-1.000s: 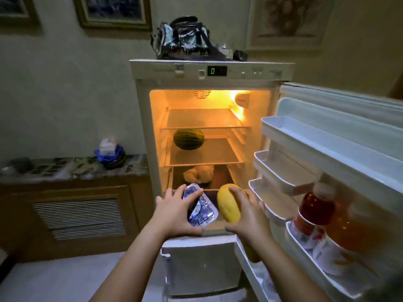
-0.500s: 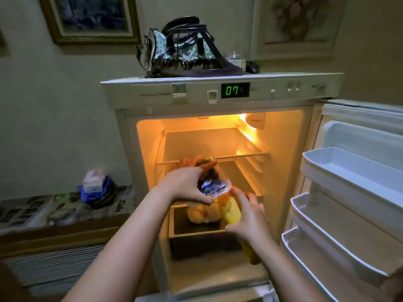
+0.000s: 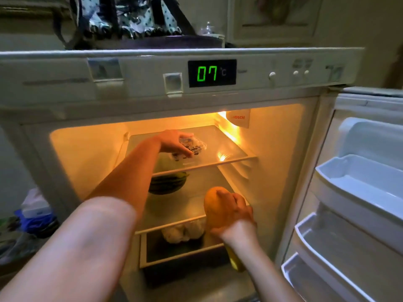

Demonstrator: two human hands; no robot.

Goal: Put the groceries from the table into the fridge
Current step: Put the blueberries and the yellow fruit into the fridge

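Head view, close into fridge (image 3: 283, 171)

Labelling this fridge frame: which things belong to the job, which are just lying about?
Job:
left hand
clear plastic berry punnet
right hand
yellow-orange oblong papaya
glass top shelf
striped green watermelon
pale cauliflower

Lying about:
patterned bag
blue-wrapped tissue box

Green "07 °C" on fridge display (image 3: 212, 73); "BOSCH" on lamp cover (image 3: 238, 117).

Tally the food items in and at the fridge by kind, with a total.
Clear berry box, held by the left hand: 1
Yellow-orange fruit, held by the right hand: 1
Striped melon: 1
Pale lumpy item in the drawer: 1
Total: 4
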